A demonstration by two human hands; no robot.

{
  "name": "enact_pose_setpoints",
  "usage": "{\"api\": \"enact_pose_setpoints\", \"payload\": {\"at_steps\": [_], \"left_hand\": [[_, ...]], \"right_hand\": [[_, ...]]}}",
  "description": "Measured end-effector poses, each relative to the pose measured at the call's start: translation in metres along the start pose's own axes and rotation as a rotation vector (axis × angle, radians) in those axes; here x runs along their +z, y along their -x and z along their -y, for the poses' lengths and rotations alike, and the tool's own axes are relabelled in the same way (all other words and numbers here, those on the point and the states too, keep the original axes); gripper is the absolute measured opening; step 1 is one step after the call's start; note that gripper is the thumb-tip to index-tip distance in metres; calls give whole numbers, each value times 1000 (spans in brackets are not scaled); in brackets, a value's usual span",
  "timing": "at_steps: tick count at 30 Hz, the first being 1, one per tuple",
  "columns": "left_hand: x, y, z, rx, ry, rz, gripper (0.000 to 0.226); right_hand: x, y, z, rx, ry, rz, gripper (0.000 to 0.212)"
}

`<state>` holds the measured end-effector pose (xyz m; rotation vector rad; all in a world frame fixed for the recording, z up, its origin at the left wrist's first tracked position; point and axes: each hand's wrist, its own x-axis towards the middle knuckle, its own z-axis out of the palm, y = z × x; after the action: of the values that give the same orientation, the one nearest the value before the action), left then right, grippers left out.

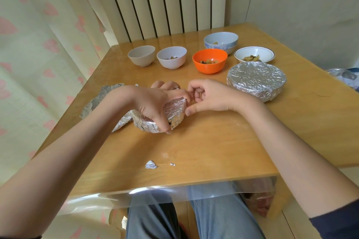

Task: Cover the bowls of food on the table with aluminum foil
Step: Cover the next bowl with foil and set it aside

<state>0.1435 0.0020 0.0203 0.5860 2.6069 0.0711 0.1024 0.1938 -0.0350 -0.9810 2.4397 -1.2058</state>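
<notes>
Foil-wrapped bowl [172, 112], table [213, 141] centre: gripped under left hand [155, 105], fingers curled on foil. Right hand [206, 95] alongside, fingertips pinched, possibly on foil edge.

Crinkled shiny foil [172, 111], glossy wooden table [213, 141], smooth plastic orange bowl [209, 64]

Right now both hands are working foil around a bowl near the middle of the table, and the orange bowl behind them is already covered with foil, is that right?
Not quite. The head view shows the orange bowl still open, food visible inside. The dish already covered with foil is the wide one to its right. The rest holds: the left hand and right hand are working foil around a bowl mid-table.
</notes>
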Motion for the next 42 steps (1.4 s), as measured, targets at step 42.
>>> {"api": "enact_pose_setpoints", "payload": {"at_steps": [42], "left_hand": [[-11,7,0,-393,-183,105,126]], "right_hand": [[68,39,40,107,467,-380,59]]}}
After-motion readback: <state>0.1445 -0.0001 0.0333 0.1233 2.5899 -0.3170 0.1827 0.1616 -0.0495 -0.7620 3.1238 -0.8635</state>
